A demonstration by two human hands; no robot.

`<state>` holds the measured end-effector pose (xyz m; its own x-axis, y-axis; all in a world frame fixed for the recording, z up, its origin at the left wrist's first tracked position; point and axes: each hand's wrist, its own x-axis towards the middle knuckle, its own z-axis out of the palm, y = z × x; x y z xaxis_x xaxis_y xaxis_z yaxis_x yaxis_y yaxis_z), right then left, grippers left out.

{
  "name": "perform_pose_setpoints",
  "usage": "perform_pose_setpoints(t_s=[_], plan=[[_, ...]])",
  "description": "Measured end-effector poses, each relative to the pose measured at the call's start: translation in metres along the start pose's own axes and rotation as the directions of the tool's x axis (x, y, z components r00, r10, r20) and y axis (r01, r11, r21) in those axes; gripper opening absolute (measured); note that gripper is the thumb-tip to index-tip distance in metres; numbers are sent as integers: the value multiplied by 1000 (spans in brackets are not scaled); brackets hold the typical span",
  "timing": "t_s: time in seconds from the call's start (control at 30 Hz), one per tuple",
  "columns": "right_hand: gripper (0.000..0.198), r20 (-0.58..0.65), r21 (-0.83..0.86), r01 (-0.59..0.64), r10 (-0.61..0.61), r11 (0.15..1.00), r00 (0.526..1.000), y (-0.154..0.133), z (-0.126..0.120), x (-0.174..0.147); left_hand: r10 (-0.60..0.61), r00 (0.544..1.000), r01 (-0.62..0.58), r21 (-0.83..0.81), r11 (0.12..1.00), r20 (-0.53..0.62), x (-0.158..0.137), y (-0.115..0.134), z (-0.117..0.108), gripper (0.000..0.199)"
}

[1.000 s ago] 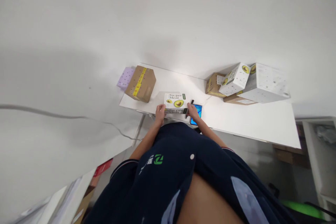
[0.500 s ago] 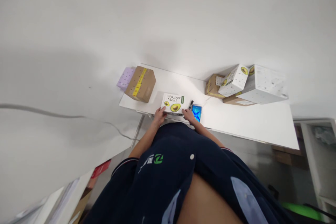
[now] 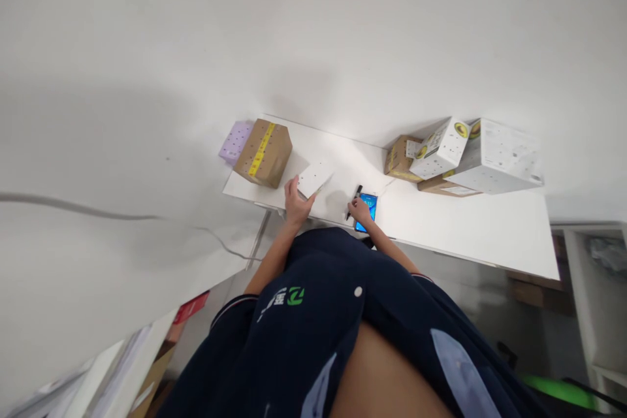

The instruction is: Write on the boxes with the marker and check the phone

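A small white box (image 3: 315,177) is gripped at its near edge by my left hand (image 3: 296,205), thumb on the right side and fingers on the left. It is turned at an angle, and a white dotted face shows instead of the avocado print. My right hand (image 3: 361,211) has its fingers closed around a black marker pen (image 3: 359,190), whose far end and near tip show on either side of the fingers. Right under that hand lies a phone (image 3: 371,204) with a lit blue screen, partly covered by the hand.
On the white table (image 3: 450,228), a brown carton (image 3: 271,153) with yellow tape stands left beside a lilac box (image 3: 236,142). At the right are a small brown carton (image 3: 402,160), an avocado-printed box (image 3: 441,150) and a large white box (image 3: 509,153). A white wall rises behind.
My right hand has let go of the box and closed on the marker pen. My left hand has turned the box, so its printed front no longer shows.
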<state>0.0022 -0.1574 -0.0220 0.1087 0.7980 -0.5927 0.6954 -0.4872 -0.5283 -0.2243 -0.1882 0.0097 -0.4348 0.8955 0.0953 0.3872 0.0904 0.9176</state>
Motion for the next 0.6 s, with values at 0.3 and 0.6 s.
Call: perform_pose_setpoints(t_s=[0.3,0.6], plan=[[15,17,-86,-12,14,996,1000,5,11,7,34,995,-43,97,994,92,4,-7,3,84],[23,103,266,-65,38,962,994,-2,-1,5,-32,990,33,-2,999,137,8,-4,4,83]])
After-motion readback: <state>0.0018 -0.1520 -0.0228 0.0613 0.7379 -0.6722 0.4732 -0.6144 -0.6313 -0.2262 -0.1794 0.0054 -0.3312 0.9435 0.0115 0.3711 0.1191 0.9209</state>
